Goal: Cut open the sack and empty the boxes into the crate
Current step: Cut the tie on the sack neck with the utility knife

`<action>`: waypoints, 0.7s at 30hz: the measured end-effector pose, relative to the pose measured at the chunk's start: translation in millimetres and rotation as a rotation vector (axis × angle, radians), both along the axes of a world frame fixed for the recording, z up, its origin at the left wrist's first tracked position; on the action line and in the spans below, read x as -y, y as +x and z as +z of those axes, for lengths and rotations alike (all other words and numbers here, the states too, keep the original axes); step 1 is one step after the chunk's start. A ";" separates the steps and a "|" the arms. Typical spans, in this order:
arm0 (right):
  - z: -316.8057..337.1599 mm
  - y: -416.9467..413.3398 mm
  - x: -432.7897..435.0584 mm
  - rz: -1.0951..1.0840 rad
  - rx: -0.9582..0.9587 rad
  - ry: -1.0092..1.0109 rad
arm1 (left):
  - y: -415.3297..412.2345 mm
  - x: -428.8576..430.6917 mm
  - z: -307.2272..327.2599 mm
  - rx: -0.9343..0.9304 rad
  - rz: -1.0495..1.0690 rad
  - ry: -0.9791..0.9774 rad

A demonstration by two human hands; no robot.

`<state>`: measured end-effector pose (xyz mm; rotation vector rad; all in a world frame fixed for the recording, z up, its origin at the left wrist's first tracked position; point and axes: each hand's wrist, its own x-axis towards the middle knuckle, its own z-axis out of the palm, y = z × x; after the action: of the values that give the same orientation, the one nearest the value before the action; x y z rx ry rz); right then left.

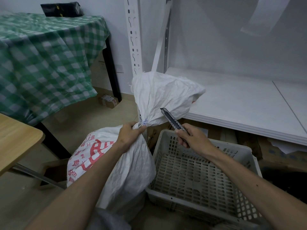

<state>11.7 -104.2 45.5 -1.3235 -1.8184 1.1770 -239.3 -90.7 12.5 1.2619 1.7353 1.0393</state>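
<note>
A white woven sack (126, 165) with red print stands on the floor, its neck tied with a bluish cord (144, 122). Above the tie the loose sack top (159, 93) flares out. My left hand (131, 133) grips the sack's neck just below the tie. My right hand (192, 136) holds a dark utility knife (171, 119), its tip pointing up-left at the sack top just right of the tie. A grey perforated plastic crate (245, 156) sits on the floor right of the sack, under my right hand. No boxes show inside it.
A white metal shelf (240, 103) runs behind the crate, its post (134, 47) behind the sack. A table with a green checked cloth (44, 55) stands at left, a wooden tabletop (15, 138) nearer. A small cardboard box (108, 101) lies on the floor.
</note>
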 end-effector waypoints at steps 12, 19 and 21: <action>-8.7 -0.2 -2.1 -0.035 -0.220 -0.179 | 4.7 -1.9 -0.9 -0.101 0.013 -0.010; -6.8 -4.1 -0.4 -0.004 -0.125 -0.127 | 6.3 -0.3 1.0 -0.085 0.016 -0.002; -5.7 -5.1 -0.1 -0.014 -0.126 -0.118 | 5.8 0.1 1.2 -0.064 0.021 -0.001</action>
<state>6.5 -104.1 39.8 -1.2940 -1.6703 1.3469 -233.5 -90.8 13.7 1.2916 1.8004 1.0199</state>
